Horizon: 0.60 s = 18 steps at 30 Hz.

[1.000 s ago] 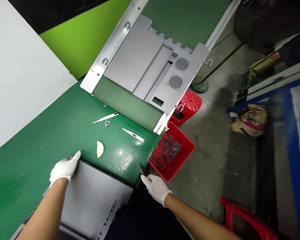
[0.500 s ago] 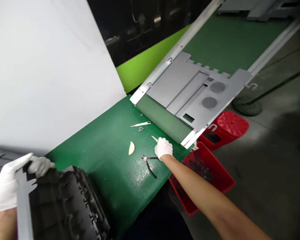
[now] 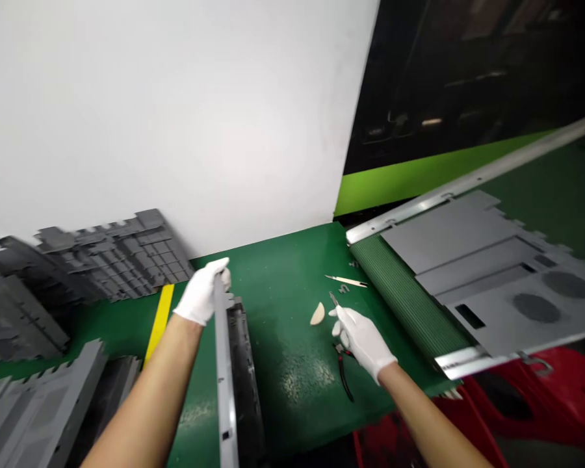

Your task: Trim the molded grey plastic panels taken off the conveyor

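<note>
My left hand [image 3: 202, 292], in a white glove, grips the upper end of a long grey metal panel [image 3: 224, 390] standing on edge, with its dark face [image 3: 241, 377] showing. My right hand [image 3: 363, 341], also gloved, holds a slim craft knife [image 3: 333, 299] with the blade pointing up. Just below that hand lie black-and-red handled pliers [image 3: 342, 370] on the green mat [image 3: 283, 273]. Nearby lie a second knife [image 3: 346, 281], a small metal clip [image 3: 344, 288] and a cream half-round piece [image 3: 316, 314].
A large grey panel with a green ribbed section [image 3: 487, 286] lies at the right. Stacks of grey panels [image 3: 112, 257] lie at the left, beyond a yellow stripe [image 3: 158, 325]. A white board [image 3: 175, 117] rises behind. A red stool [image 3: 526, 390] stands low right.
My view has swung left, bringing the panel stacks into sight. My right hand has picked the knife up from the mat. My left hand now holds the panel upright on edge.
</note>
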Available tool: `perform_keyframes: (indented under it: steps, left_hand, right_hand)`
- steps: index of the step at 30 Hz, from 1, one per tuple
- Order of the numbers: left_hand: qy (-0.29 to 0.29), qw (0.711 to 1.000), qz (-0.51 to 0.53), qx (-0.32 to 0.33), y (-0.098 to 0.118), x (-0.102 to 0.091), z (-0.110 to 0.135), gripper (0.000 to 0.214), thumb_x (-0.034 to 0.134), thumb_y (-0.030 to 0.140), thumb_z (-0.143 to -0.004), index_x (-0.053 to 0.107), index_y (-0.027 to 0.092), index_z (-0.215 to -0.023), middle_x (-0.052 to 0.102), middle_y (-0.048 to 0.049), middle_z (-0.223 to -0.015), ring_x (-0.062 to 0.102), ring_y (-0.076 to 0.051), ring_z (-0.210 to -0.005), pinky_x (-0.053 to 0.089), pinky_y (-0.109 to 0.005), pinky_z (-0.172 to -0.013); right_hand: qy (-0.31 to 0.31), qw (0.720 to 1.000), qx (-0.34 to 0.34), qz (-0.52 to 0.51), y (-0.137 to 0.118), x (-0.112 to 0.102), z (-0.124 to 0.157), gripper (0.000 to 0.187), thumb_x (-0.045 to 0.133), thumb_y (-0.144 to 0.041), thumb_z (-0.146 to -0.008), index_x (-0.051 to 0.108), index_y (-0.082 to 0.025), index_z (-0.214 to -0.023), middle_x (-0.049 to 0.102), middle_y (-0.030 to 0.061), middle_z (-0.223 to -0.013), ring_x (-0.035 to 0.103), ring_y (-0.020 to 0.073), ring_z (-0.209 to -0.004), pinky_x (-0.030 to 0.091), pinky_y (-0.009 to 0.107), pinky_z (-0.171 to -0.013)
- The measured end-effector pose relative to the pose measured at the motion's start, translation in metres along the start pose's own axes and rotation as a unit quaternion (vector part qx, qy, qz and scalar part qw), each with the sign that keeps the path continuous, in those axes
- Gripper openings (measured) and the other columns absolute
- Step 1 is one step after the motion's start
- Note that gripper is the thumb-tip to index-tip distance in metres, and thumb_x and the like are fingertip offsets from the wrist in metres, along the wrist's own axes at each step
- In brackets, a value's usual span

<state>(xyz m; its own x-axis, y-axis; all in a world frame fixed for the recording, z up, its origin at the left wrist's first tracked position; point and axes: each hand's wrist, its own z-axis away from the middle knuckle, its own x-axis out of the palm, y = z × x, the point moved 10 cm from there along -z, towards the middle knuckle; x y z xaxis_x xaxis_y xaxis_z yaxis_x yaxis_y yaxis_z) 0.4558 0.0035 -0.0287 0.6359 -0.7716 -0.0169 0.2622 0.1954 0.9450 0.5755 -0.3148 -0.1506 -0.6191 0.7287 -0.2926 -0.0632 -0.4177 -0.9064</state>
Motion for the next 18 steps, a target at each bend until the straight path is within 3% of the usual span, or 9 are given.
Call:
perform_keyframes:
  steps: [3, 5, 8, 10, 13, 18]
  left_hand:
    - [-0.029, 0.997, 0.006, 0.075, 0.008, -0.005, 0.003, 0.042, 0.056, 0.051, -0.084, 0.058, 0.016, -0.061, 0.04, 0.003, -0.048, 0.035, -0.01, -0.046, 0.029, -0.025, -0.046]
    - [-0.054, 0.993, 0.005, 0.109, 0.01, -0.01, 0.002, 0.041, 0.054, 0.05, -0.086, 0.06, 0.016, -0.063, 0.04, 0.003, -0.048, 0.035, -0.01, -0.047, 0.029, -0.026, -0.049]
    - [-0.075, 0.989, -0.002, 0.127, 0.008, -0.021, 0.0, 0.044, 0.053, 0.051, -0.086, 0.055, 0.017, -0.058, 0.043, 0.002, -0.052, 0.038, -0.011, -0.05, 0.03, -0.027, -0.052]
    - [-0.084, 0.987, -0.002, 0.136, 0.009, -0.029, 0.001, 0.047, 0.051, 0.053, -0.087, 0.053, 0.017, -0.057, 0.044, 0.0016, -0.055, 0.04, -0.012, -0.054, 0.032, -0.027, -0.055]
    - [-0.106, 0.985, -0.002, 0.135, 0.011, -0.038, 0.005, 0.05, 0.048, 0.056, -0.089, 0.053, 0.017, -0.059, 0.046, 0.0011, -0.056, 0.043, -0.013, -0.058, 0.033, -0.028, -0.059]
    - [-0.127, 0.984, 0.005, 0.126, 0.01, -0.045, 0.006, 0.051, 0.046, 0.059, -0.089, 0.054, 0.017, -0.061, 0.047, 0.0011, -0.058, 0.042, -0.013, -0.06, 0.033, -0.029, -0.061]
  right_hand:
    - [-0.107, 0.99, -0.088, -0.016, -0.103, 0.054, 0.032, 0.049, 0.032, -0.059, -0.098, 0.063, -0.021, -0.098, 0.052, -0.005, -0.057, 0.039, 0.0115, -0.044, 0.038, 0.027, -0.051]
    - [-0.158, 0.977, -0.136, 0.053, -0.159, 0.086, 0.044, 0.045, 0.032, -0.055, -0.1, 0.061, -0.023, -0.092, 0.049, -0.0059, -0.054, 0.042, 0.012, -0.047, 0.038, 0.026, -0.053]
    - [-0.165, 0.938, -0.217, 0.215, -0.223, 0.125, 0.045, 0.045, 0.028, -0.049, -0.102, 0.056, -0.023, -0.078, 0.05, -0.0043, -0.058, 0.045, 0.0125, -0.054, 0.037, 0.026, -0.057]
    - [-0.151, 0.901, -0.246, 0.325, -0.248, 0.147, 0.037, 0.048, 0.025, -0.049, -0.102, 0.053, -0.022, -0.073, 0.053, -0.0027, -0.063, 0.047, 0.013, -0.058, 0.035, 0.027, -0.058]
    - [-0.147, 0.85, -0.237, 0.447, -0.262, 0.174, 0.023, 0.053, 0.02, -0.054, -0.101, 0.056, -0.023, -0.077, 0.057, -0.0009, -0.065, 0.049, 0.0144, -0.057, 0.033, 0.029, -0.055]
    - [-0.113, 0.788, -0.229, 0.56, -0.274, 0.196, 0.016, 0.058, 0.015, -0.057, -0.1, 0.062, -0.026, -0.085, 0.065, 0.0012, -0.07, 0.057, 0.0179, -0.058, 0.033, 0.029, -0.054]
